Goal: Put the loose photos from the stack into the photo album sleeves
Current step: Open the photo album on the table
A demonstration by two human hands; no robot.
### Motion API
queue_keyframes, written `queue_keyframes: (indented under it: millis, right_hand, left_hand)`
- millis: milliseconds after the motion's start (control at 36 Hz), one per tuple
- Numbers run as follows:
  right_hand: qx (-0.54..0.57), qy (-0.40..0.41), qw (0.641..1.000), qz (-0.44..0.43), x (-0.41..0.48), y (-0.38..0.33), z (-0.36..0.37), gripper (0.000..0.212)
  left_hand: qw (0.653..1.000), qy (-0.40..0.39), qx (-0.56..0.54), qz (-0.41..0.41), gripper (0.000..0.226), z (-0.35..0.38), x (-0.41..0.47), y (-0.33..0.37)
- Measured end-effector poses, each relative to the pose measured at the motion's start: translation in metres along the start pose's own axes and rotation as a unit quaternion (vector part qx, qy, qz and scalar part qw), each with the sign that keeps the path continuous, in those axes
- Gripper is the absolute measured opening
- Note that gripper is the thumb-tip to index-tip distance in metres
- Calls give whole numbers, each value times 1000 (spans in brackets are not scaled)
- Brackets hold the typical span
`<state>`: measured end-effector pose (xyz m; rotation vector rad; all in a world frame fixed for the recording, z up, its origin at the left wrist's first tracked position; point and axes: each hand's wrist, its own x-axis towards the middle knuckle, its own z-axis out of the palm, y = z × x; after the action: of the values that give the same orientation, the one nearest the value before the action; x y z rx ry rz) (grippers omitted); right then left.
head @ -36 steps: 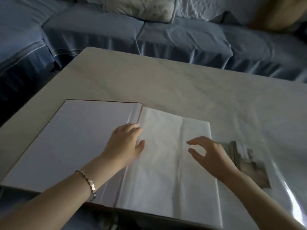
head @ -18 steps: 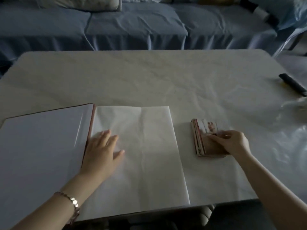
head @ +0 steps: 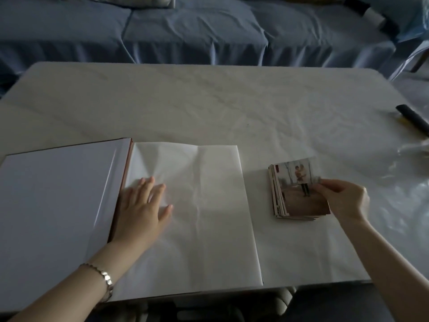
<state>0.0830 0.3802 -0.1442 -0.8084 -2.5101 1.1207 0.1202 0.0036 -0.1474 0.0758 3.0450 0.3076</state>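
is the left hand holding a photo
No, the left hand lies flat on the white album page; it is the right hand that pinches the top photo of the stack.

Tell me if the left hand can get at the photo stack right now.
Probably yes: the left hand lies flat on the album page, and nothing stands between it and the photo stack.
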Motion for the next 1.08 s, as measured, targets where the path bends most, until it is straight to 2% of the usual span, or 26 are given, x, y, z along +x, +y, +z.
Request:
queue_keyframes:
  millis: [111,222,333,389,472,583,611,667,694,778,833,861,917,972,1083]
  right_hand:
    - [-9,-13,1000,-7,2,1,-4,15]
    - [48,-41,997,38,4,-4,-7,7]
    - [153,-111,978,84,1,-26,-14,9]
    - [182,-141,970,79,-7,-43,-14,8]
    - [228,-182,953,86,-26,-69,0,17]
    - [275,-273,918,83,-58,-98,28,15]
    - [288,-302,905,86,-66,-103,35,12]
    - [309,-350,880,93,-77,-111,47,9]
    - [304,-357,879,84,-80,-113,53,9]
    - [202,-300,932,-21,-85,-108,69,13]
    - [94,-232,961,-116,-92,-98,76,26]
    - [47,-212,963,-161,-96,-91,79,32]
    - [-19,-214,950,-226,-104,-75,88,43]
    - [-59,-229,938,-255,-110,-62,97,51]
    - [-109,-231,924,-283,-116,-44,109,53]
  left_hand:
    - [1000,10,2,8,67,1,0,-1]
    - [1000,16,9,15,67,3,-1,-3]
    - [1000,17,-4,-16,44,6,6,-1]
    - [994,32,-101,-37,33,5,14,9]
    - [939,58,-331,-68,21,-12,18,38]
    - [833,-75,-546,-45,20,-27,14,73]
    - [823,-86,-560,-31,18,-27,13,78]
    - [838,-51,-544,-12,20,-27,13,80]
    - [843,-25,-537,-15,22,-25,14,79]
    - [842,30,-537,-52,35,-22,20,69]
    - [864,86,-491,-70,52,-17,27,57]
    - [876,114,-463,-74,60,-14,30,50]
    - [893,158,-412,-92,71,-9,37,36]
    - [895,181,-391,-115,75,-7,44,25]
    - [897,246,-356,-89,69,-8,54,20]
